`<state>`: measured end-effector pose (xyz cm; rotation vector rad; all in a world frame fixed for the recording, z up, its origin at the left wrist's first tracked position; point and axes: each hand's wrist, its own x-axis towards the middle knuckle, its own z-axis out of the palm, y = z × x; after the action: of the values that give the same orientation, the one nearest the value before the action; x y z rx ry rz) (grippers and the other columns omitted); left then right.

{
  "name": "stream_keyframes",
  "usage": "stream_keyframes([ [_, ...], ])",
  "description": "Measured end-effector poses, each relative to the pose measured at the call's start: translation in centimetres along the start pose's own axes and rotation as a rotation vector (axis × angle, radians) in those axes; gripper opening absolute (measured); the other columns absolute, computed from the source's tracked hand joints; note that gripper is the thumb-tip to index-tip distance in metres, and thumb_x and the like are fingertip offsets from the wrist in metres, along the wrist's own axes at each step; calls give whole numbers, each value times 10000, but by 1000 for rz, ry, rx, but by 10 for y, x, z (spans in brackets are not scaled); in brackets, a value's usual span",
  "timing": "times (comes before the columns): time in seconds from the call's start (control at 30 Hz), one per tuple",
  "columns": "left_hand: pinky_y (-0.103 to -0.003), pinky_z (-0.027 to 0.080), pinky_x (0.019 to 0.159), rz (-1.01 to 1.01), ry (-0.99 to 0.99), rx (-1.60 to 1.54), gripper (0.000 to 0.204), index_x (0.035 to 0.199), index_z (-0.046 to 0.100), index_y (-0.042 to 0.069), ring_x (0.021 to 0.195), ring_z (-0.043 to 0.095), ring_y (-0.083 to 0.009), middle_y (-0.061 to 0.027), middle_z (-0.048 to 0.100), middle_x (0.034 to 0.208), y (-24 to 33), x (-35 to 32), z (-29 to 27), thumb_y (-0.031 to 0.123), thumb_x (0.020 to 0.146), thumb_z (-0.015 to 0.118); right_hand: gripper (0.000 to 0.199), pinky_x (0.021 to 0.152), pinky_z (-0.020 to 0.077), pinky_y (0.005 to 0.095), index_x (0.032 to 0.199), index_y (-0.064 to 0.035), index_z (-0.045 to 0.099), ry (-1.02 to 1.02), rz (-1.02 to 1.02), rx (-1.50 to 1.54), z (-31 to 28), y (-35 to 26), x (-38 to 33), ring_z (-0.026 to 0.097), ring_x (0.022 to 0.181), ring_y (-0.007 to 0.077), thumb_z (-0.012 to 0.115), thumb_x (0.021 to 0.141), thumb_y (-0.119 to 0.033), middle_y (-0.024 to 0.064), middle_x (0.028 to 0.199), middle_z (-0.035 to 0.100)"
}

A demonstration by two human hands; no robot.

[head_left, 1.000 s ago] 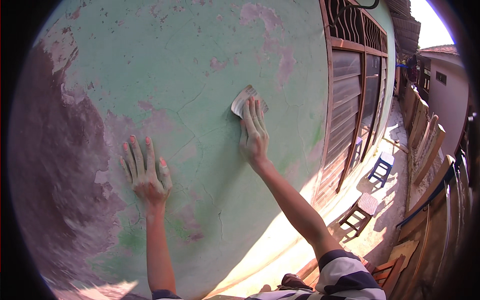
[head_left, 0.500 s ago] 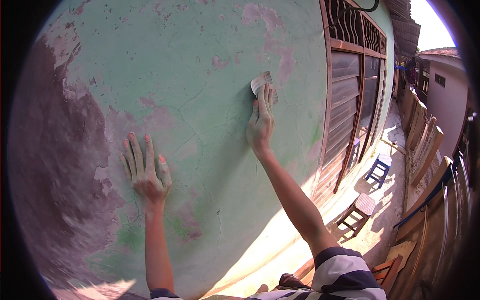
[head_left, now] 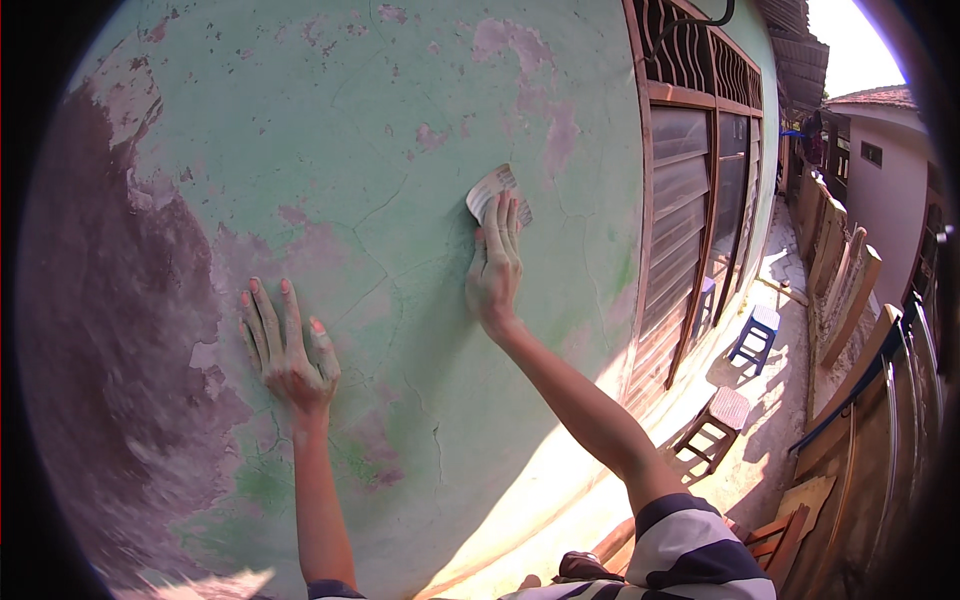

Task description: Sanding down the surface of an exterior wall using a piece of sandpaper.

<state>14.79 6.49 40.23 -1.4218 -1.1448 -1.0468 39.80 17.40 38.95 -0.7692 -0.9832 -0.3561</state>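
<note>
A pale green painted wall [head_left: 420, 60] with peeling patches and fine cracks rises in front of me. My right hand [head_left: 495, 265] presses a curled sheet of sandpaper [head_left: 489, 190] against it with the fingers; printed backing faces me, and one edge lifts away. Lower and to the left, my left hand [head_left: 290, 350] lies on the wall with its fingers spread and nothing in it. Pale dust coats both hands.
A large dark bare patch [head_left: 120, 330] covers the wall's left side. To the right is a brown-framed louvred window [head_left: 680, 190]. Along the sunlit passage stand a blue stool [head_left: 755, 340] and a brown stool [head_left: 715, 425], beside leaning wooden boards [head_left: 850, 300].
My right hand and the sandpaper have slid left and slightly down over the wall. My left hand stays at about the same spot.
</note>
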Motion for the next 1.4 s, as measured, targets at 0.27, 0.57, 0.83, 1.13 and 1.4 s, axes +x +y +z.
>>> stream_keyframes([
  [0.27, -533, 265, 1203, 34, 19, -41, 554, 1528, 472, 120, 1489, 354, -370, -176, 382, 1606, -4, -3, 0, 267, 995, 449, 516, 1193, 340, 462, 1449, 6, 517, -237, -266, 30, -20, 27, 30, 399, 1454, 346, 561, 937, 51, 212, 1527, 464],
  [0.57, -541, 254, 1204, -38, 90, -148, 570, 1501, 474, 20, 1479, 361, -400, -199, 411, 1583, -10, -5, -3, 242, 975, 467, 485, 1191, 334, 467, 1440, 29, 517, -628, -484, 111, -36, -11, -82, 383, 1460, 365, 540, 955, 39, 215, 1531, 460],
  [0.83, -549, 229, 1211, -69, 116, -173, 574, 1509, 463, 29, 1482, 351, -409, -205, 407, 1583, -10, -1, 3, 239, 975, 465, 498, 1173, 374, 476, 1435, 8, 535, -212, -147, 31, 6, -44, -59, 428, 1435, 348, 571, 938, 16, 182, 1507, 501],
  [1.13, -527, 216, 1223, 23, 133, -49, 538, 1517, 461, 56, 1502, 316, -383, -185, 366, 1611, -104, 35, -39, 289, 1034, 412, 443, 1180, 359, 450, 1428, 35, 522, -62, -1, 20, -1, -15, 21, 415, 1443, 351, 521, 986, 14, 206, 1518, 476],
  [1.4, -512, 184, 1236, -6, 149, 113, 536, 1555, 420, 112, 1528, 271, -345, -132, 331, 1641, -117, 37, -54, 308, 1060, 360, 520, 1134, 434, 443, 1385, -21, 599, -578, -685, 91, -16, -39, -90, 518, 1381, 293, 521, 876, 52, 137, 1471, 559],
])
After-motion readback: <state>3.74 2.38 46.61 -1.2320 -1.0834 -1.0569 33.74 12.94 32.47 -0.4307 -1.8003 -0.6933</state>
